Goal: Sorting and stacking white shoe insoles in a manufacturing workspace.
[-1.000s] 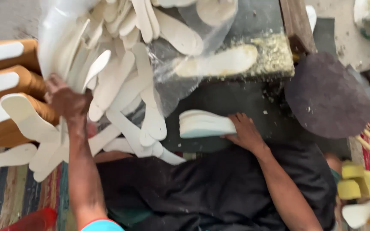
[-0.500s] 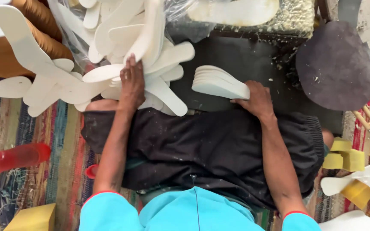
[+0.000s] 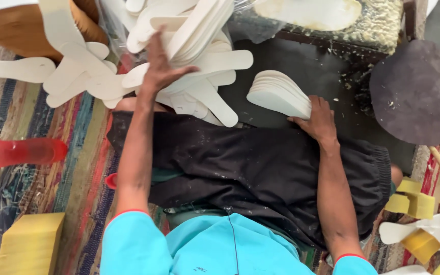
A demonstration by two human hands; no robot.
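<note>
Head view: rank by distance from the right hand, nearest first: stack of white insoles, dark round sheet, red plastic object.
From the right hand:
1. Stack of white insoles, touching its fingers, just left.
2. Dark round sheet, to the right, apart.
3. Red plastic object, far left edge.

The heap of white insoles (image 3: 179, 56) runs off the top edge, so its height can't be told. The red thing (image 3: 19, 152) at the left is blurred and cut off. The right hand (image 3: 319, 119) covers the near end of the stacked insoles (image 3: 278, 94).

A striped woven rug (image 3: 52, 168) covers the floor, with a dark work surface (image 3: 322, 76) ahead under soft daylight.
</note>
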